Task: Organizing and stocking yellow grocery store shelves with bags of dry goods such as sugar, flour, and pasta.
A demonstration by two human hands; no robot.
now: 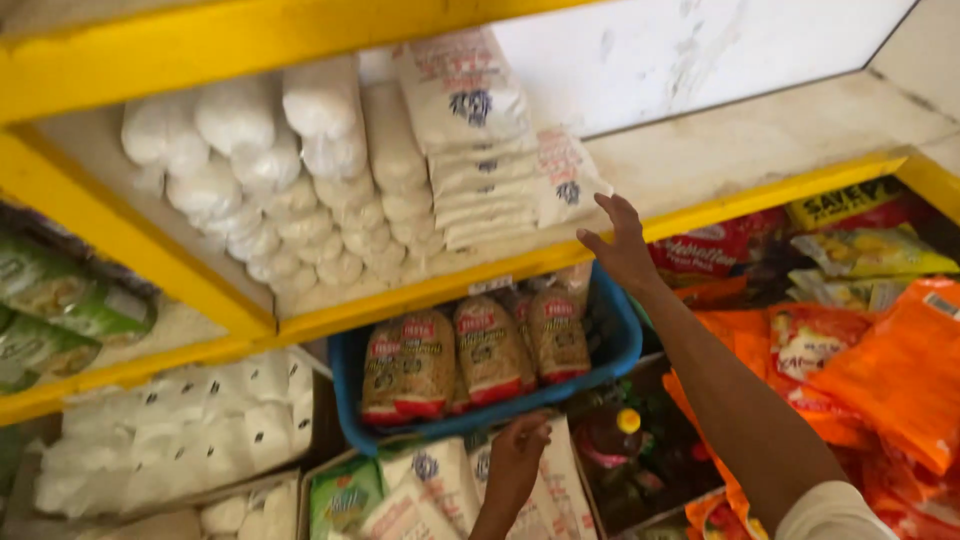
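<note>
My right hand [620,240] reaches up to the yellow front edge of a shelf [700,205], fingers spread, just right of a stack of flat white printed packets [500,190]. It holds nothing. My left hand [515,460] is lower down, fingers curled on the front rim of a blue plastic basket [350,380]. The basket holds several clear packets of grain with red bands [470,350]. Below the left hand lie more white printed packets [440,480].
White plastic bags [270,170] are piled on the left of the shelf. Orange snack packets [880,380] fill the right side. Green packets [60,300] sit far left, white bags [180,430] below them, and a bottle with a yellow cap [625,425] stands in a box.
</note>
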